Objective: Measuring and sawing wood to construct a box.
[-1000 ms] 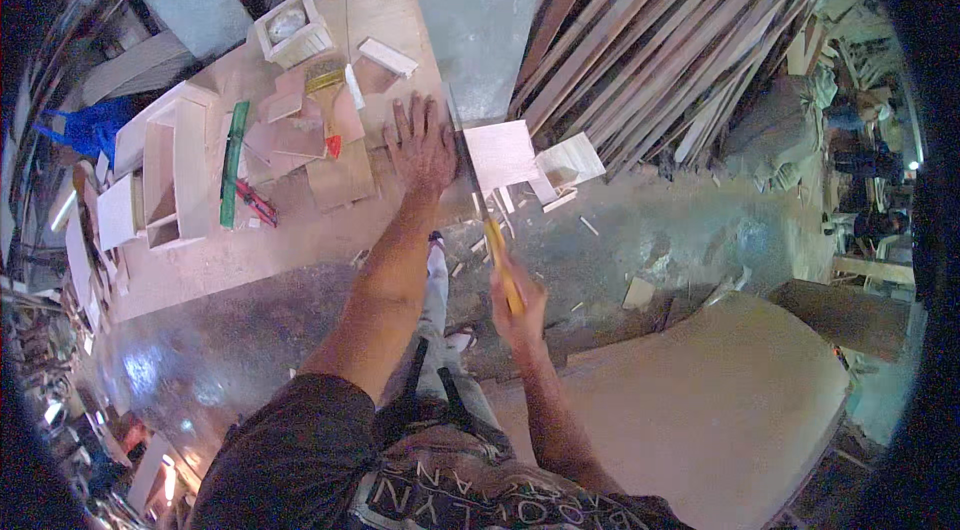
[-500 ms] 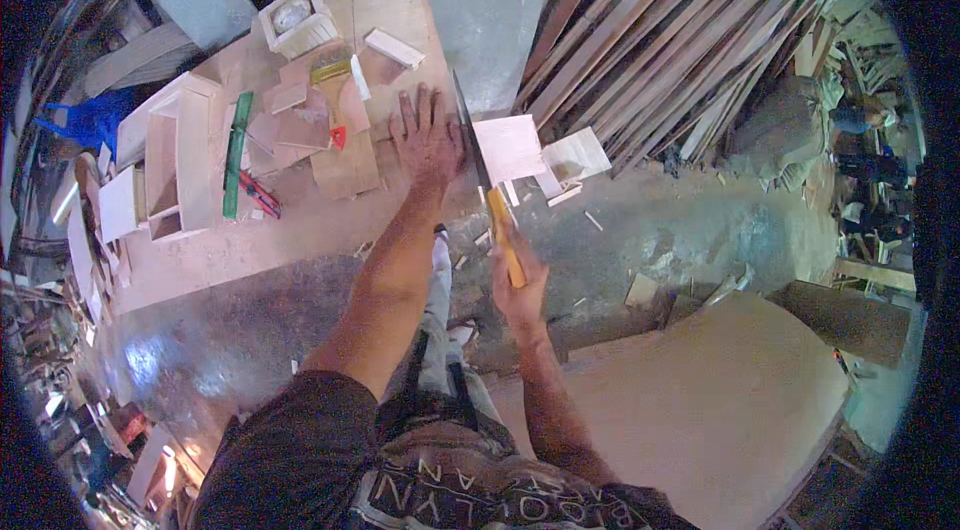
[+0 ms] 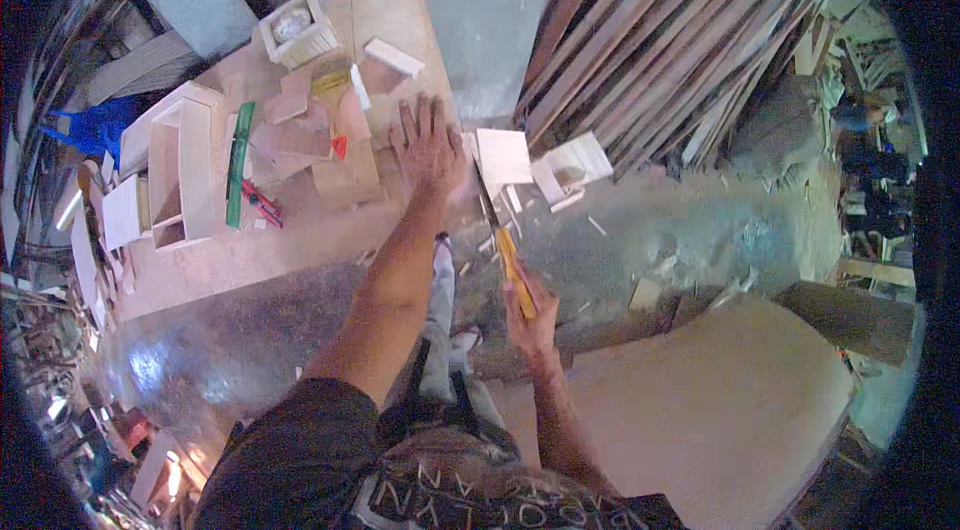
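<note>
My left hand lies flat with fingers spread on the right end of a plywood worktop, pressing on its edge. My right hand is closed around a yellow-handled utility knife; its blade points up toward the worktop's right edge, just below and right of my left hand. Thin plywood offcuts lie on the board to the left of my left hand.
On the worktop sit small open wooden boxes, a green ruler, a red-handled tool and a white box. White boxes and scraps lie on the floor. Long wooden slats lean at right; a large board lies lower right.
The view has shifted slightly. My left hand stays flat on the worktop; my right hand with the knife has moved a little lower and to the right along the edge.
</note>
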`<state>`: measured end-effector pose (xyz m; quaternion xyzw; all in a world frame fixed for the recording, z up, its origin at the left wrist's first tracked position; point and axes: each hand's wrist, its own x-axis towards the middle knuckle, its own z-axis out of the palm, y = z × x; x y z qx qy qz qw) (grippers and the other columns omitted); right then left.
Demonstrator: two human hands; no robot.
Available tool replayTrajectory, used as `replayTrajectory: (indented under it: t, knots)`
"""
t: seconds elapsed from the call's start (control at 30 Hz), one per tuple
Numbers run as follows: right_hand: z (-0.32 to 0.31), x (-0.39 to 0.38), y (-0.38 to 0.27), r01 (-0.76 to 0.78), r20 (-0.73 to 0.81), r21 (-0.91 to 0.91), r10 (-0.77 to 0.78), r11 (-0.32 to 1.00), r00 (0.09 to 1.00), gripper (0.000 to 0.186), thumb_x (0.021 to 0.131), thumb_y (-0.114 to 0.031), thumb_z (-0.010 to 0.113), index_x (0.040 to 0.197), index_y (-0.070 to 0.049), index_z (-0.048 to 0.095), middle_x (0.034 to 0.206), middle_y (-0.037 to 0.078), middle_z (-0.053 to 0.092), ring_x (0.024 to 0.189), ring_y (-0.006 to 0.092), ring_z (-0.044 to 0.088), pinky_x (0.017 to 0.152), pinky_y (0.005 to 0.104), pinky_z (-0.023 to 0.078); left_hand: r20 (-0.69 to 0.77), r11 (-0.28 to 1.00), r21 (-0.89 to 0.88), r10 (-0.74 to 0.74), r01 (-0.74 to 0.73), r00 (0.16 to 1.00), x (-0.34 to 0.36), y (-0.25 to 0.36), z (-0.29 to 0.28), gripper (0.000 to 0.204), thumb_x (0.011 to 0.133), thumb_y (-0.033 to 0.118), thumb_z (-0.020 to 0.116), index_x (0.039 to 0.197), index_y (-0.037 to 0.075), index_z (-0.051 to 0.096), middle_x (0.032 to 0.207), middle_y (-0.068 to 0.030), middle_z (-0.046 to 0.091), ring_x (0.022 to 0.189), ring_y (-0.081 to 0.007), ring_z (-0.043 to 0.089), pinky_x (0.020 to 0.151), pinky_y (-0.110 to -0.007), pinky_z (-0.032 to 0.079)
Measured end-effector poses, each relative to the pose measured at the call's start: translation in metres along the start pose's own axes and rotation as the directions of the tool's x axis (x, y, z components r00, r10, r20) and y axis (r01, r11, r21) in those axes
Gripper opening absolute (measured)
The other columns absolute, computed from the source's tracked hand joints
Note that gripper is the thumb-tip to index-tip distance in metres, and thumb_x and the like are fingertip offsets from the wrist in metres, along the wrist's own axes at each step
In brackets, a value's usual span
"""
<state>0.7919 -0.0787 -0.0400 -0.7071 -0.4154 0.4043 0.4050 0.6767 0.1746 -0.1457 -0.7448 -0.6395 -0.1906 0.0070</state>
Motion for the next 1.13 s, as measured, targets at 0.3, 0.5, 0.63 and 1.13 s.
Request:
replayTrajectory:
  t: [0.3, 0.5, 0.63, 1.13]
  knots:
    - [-0.079, -0.157, 0.037, -0.312, -0.116, 0.113, 0.324, 0.943, 0.939, 0.043, 0.092, -0.016, 0.059, 0.132, -0.001, 0.052, 0.086, -0.001, 0.06, 0.065, 0.0039, 0.051, 0.057, 0.0197, 0.041, -0.083, 1.0, 0.006, -0.009, 0.01, 0.996, -0.001, -0.003, 0.003, 0.055, 0.087, 0.027, 0.054, 0.139, 0.015, 0.042, 0.151, -0.0044, 0.033, 0.141, -0.0297, 0.025, 0.11, -0.055, 0.019]
    - [-0.105, -0.169, 0.03, -0.26, -0.301, 0.173, 0.302, 0.95, 0.904, 0.053, 0.094, -0.026, 0.055, 0.138, 0.002, 0.044, 0.096, 0.002, 0.062, 0.066, 0.0044, 0.045, 0.06, 0.021, 0.04, -0.04, 0.99, -0.14, 0.025, -0.031, 0.999, -0.001, -0.009, 0.007, 0.052, 0.088, 0.032, 0.052, 0.134, 0.01, 0.042, 0.146, -0.0094, 0.037, 0.14, -0.0307, 0.027, 0.109, -0.054, 0.02]
    - [-0.105, -0.166, 0.039, -0.238, -0.391, 0.235, 0.315, 0.943, 0.865, 0.054, 0.094, -0.026, 0.056, 0.138, 0.002, 0.044, 0.11, 0.005, 0.062, 0.069, 0.0065, 0.048, 0.063, 0.0226, 0.043, -0.077, 0.955, -0.186, 0.222, -0.232, 0.972, -0.007, -0.016, -0.002, 0.061, 0.085, 0.037, 0.058, 0.136, 0.01, 0.041, 0.146, -0.015, 0.037, 0.138, -0.0368, 0.027, 0.11, -0.056, 0.019]
    - [-0.132, -0.051, 0.011, -0.043, -0.341, 0.149, 0.092, 0.988, 0.935, 0.063, 0.091, -0.041, 0.061, 0.139, -0.002, 0.045, 0.094, 0.007, 0.062, 0.074, 0.0104, 0.053, 0.064, 0.0225, 0.043, 0.613, 0.885, -0.381, 0.459, -0.269, 0.643, 0.001, 0.002, -0.106, 0.078, 0.073, 0.049, 0.071, 0.14, 0.021, 0.045, 0.153, -0.0288, 0.013, 0.142, -0.0437, 0.014, 0.113, -0.056, 0.021]
